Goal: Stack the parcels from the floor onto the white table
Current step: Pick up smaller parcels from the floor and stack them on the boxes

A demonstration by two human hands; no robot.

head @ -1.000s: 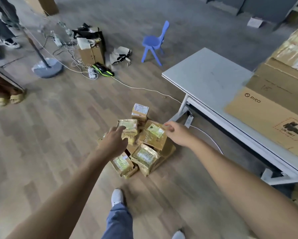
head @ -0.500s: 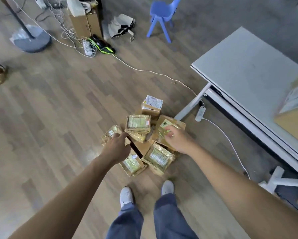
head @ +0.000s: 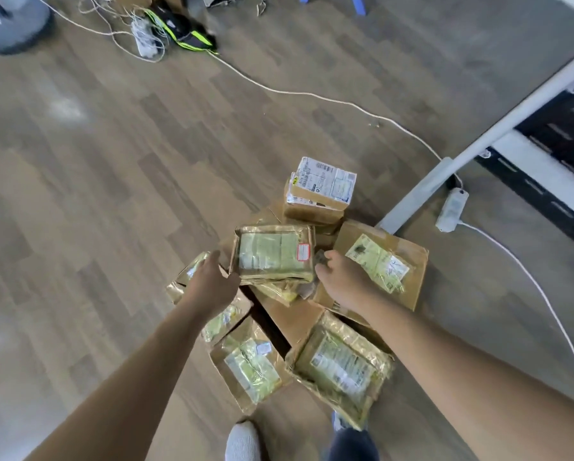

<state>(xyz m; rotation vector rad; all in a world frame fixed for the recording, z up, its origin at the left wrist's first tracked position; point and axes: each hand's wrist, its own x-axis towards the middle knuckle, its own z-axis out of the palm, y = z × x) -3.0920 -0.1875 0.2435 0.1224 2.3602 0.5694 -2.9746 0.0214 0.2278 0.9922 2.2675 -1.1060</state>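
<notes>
A heap of brown cardboard parcels lies on the wooden floor. On top sits a tape-wrapped parcel [head: 274, 252] with a green label and a small red-edged sticker. My left hand [head: 212, 284] presses its left edge and my right hand [head: 342, 281] its right edge, clasping it between them. Around it are a box with a white label [head: 319, 191], a flat box with a green label [head: 382, 261], and two taped parcels [head: 249, 364] [head: 339, 364] near my feet. Of the white table, only a slanted leg [head: 478, 141] shows at the right.
A white cable [head: 312, 94] crosses the floor to a power strip [head: 452, 207] by the table leg. At the top left are a round grey stand base [head: 9, 21], another power strip [head: 144, 39] and a black-and-green item [head: 186, 31]. My shoe [head: 242, 440] stands just below the heap.
My head has dropped closer to the heap. My right hand left the flat box for the top parcel's right edge, and my left hand closed in on its left edge.
</notes>
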